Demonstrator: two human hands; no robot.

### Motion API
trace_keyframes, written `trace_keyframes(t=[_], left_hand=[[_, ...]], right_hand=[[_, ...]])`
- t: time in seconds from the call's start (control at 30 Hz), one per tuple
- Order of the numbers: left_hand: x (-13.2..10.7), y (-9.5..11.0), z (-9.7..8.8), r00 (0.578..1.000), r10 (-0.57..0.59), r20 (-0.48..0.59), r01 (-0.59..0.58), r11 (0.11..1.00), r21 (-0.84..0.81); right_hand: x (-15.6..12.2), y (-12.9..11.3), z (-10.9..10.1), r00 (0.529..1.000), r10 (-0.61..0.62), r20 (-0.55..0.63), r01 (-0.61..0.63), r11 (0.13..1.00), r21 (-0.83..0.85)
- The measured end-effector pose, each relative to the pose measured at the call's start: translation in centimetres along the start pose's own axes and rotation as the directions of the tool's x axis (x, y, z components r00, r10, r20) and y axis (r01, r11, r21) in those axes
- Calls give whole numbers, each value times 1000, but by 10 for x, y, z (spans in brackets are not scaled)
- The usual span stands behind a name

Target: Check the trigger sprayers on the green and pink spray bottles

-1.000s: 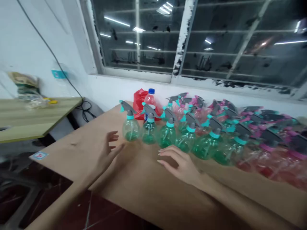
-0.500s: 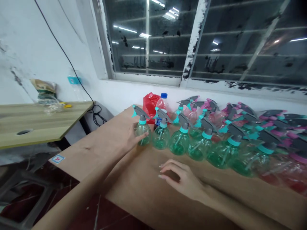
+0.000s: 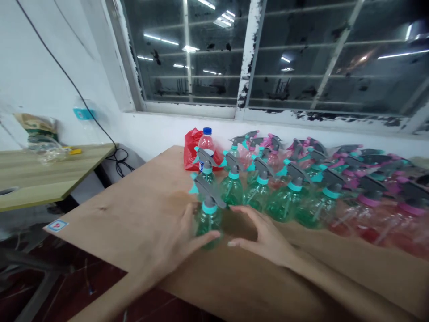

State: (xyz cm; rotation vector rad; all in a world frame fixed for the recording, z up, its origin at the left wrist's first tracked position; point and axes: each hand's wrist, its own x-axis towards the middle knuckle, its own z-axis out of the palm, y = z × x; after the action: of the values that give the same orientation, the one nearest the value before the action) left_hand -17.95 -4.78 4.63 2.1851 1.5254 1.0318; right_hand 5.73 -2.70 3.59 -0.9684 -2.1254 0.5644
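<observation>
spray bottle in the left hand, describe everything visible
The spray bottle looks like clear, green-tinted plastic with a teal collar, grey spray head and teal front end. It is roughly upright, nearer than the bottle row. The left hand grips its body; the right hand curves beside it, apparently not touching. Base contact with the table is unclear.

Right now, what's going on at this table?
A person has a green spray bottle in the left hand, in front of the other bottles; whether its base touches the table is unclear. The right hand is open beside it, holding nothing. More green bottles and reddish bottles with pink collars stand to the right. A red bag sits behind, near the wall.
</observation>
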Motion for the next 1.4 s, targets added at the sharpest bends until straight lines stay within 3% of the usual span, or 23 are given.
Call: trace_keyframes(t=[0.1, 0.2, 0.33, 0.47, 0.57, 0.7, 0.83, 1.0, 1.17, 1.4], left_hand=[[0, 41, 29, 987, 42, 154, -41, 999, -5], [8, 75, 59, 958, 128, 256, -114, 991, -69], [18, 105, 98, 940, 224, 259, -195, 972, -131], [26, 118, 127, 926, 285, 249, -252, 955, -156], [30, 117, 139, 899, 349, 266, -301, 931, -205], [35, 98, 143, 850, 416, 323, -355, 905, -232], [43, 69, 139, 769, 453, 452, -475, 877, -71], [51, 54, 137, 715, 409, 567, -553, 827, 101], [49, 55, 139, 698, 426, 576, -601, 786, 146], [51, 55, 136, 687, 424, 590, -611, 777, 154]], right_hand=[[-8, -2, -18, 1000, 17, -8, -16, 996, 86], [-18, -1, -37, 993, 54, -107, -31, 979, 202], [-33, 3, -64, 974, 116, -196, -67, 967, 244], [-48, 13, -86, 949, 82, -306, -27, 983, 182], [-54, 24, -97, 946, 80, -315, -30, 986, 162], [-53, 37, -107, 968, 119, -222, -77, 979, 190], [-48, 44, -114, 975, 41, -218, -4, 987, 163], [-49, 48, -116, 977, 37, -210, 0, 985, 174], [-53, 47, -117, 980, 104, -171, -55, 962, 269], [-47, 47, -119, 984, 126, -128, -91, 964, 248]])
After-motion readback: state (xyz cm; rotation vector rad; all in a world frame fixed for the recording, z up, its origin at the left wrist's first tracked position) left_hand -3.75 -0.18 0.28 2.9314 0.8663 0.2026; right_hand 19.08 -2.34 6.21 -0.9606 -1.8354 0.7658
